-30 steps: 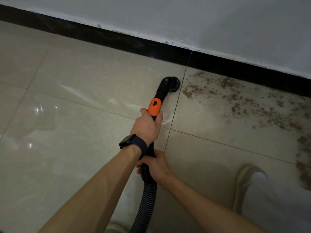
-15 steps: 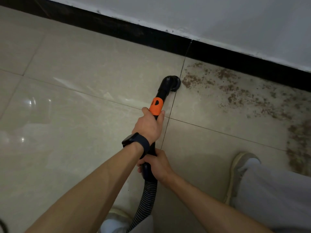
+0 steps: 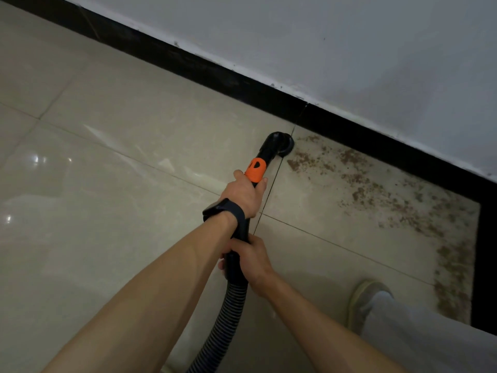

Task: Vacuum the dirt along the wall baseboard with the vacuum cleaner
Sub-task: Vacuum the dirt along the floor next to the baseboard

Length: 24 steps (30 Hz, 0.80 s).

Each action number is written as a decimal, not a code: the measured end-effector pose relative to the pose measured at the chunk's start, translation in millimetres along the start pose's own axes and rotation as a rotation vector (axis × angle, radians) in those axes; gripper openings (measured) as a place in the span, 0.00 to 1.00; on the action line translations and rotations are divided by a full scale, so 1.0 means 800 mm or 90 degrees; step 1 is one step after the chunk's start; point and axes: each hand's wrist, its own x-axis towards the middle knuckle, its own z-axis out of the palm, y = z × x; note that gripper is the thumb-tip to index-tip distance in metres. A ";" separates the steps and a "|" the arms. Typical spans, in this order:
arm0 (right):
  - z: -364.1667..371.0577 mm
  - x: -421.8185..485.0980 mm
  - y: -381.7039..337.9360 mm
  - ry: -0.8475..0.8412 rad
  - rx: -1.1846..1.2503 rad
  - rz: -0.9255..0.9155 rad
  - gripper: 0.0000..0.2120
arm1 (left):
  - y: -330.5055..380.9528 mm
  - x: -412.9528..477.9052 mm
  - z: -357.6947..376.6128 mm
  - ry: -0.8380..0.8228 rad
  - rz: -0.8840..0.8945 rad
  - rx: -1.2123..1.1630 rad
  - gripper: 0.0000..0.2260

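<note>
The vacuum's black tube (image 3: 244, 230) is gripped just above the ribbed hose (image 3: 228, 313) by the right hand (image 3: 252, 261), fingers curled round it. Further along, it is gripped by the left hand (image 3: 243, 196). The nozzle (image 3: 279, 145) is set on the floor (image 3: 134, 197), just beside brown dirt (image 3: 376, 195) near the baseboard (image 3: 215, 74).

Glossy beige floor tiles (image 3: 113, 200) under a pale, perhaps white wall (image 3: 349, 44) in dim light.

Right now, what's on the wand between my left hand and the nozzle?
An orange collar by the left hand, then black tube to the nozzle; head view.
</note>
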 end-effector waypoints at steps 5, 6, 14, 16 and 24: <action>-0.011 0.014 -0.014 -0.006 -0.002 0.002 0.19 | 0.018 0.017 0.001 0.005 -0.002 -0.004 0.23; -0.015 0.018 -0.017 -0.007 -0.001 0.002 0.19 | 0.021 0.019 0.002 0.007 -0.002 -0.006 0.23; -0.045 0.040 -0.037 -0.020 0.020 0.006 0.14 | 0.048 0.044 0.013 0.025 0.000 -0.014 0.23; -0.050 0.043 -0.039 -0.029 0.022 0.012 0.13 | 0.051 0.047 0.016 0.029 -0.002 -0.009 0.23; -0.037 0.033 -0.032 -0.057 0.064 0.027 0.10 | 0.044 0.032 0.007 0.023 0.011 0.027 0.23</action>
